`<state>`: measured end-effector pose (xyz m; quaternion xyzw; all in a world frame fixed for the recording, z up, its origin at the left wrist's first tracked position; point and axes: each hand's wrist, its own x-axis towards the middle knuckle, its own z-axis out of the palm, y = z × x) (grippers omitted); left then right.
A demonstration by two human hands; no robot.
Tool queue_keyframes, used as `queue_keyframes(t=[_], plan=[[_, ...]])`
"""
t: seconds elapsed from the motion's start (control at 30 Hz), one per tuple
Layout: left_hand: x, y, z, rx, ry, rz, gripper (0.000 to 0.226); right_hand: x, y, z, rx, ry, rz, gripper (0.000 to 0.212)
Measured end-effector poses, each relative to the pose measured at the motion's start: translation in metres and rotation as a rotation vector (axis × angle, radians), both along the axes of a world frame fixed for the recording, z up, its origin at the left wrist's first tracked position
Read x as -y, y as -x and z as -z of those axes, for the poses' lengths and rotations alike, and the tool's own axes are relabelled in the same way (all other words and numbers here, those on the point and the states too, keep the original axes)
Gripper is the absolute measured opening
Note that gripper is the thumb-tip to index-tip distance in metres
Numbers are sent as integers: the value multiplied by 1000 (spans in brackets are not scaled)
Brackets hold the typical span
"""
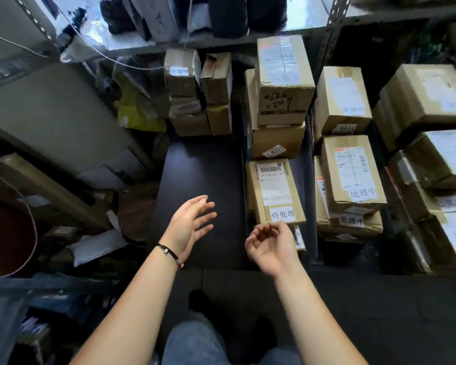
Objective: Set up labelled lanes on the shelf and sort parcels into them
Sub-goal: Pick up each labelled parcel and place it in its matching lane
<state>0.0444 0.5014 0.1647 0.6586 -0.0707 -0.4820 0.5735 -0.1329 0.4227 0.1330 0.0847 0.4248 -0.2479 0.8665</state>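
Cardboard parcels stand in rows on dark shelf (203,167). Your left hand (188,227) is released, fingers spread, hovering over bare strip of shelf; black bracelet (169,251) on its wrist. Your right hand (271,246) has fingers loosely curled and grasps nothing, just in front of front parcel (274,191) with 待处理 label (282,214). Behind that, taller stack (284,75), top box marked 0626. Next row right: stacked parcel (352,172) with 处理中 label (362,193). Small boxes (184,75) at rear of bare strip.

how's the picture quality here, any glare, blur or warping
Head view: glare washes out the upper shelf; wide-angle distortion slants the perforated upright; boxes at the right edge smear, while the centre parcel's label reads sharply.
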Motion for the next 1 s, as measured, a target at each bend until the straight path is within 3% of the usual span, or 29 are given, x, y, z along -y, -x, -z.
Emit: queue_keyframes(t=[0.13, 0.27, 0.4, 0.57, 0.67, 0.93, 1.0], plan=[[15, -41, -12, 5, 49, -18, 23, 28, -44, -47, 159, 172, -3, 19], [35, -99, -16, -10, 91, -7, 25, 45, -96, -70, 114, 275, 14, 10], [76, -168, -27, -43, 89, 33, 23, 70, -156, -84, 74, 374, 11, 17], [144, -259, -74, -111, 42, 142, 33, 133, -265, -128, -180, 694, -118, 20], [171, -303, -98, -72, 20, 152, 28, 175, -313, -140, -404, 822, -177, 20], [200, -364, -85, 83, -17, 149, 10, 232, -389, -106, -751, 958, -296, 10], [204, -372, -79, 113, -33, 181, 8, 241, -402, -98, -832, 1008, -302, 21]])
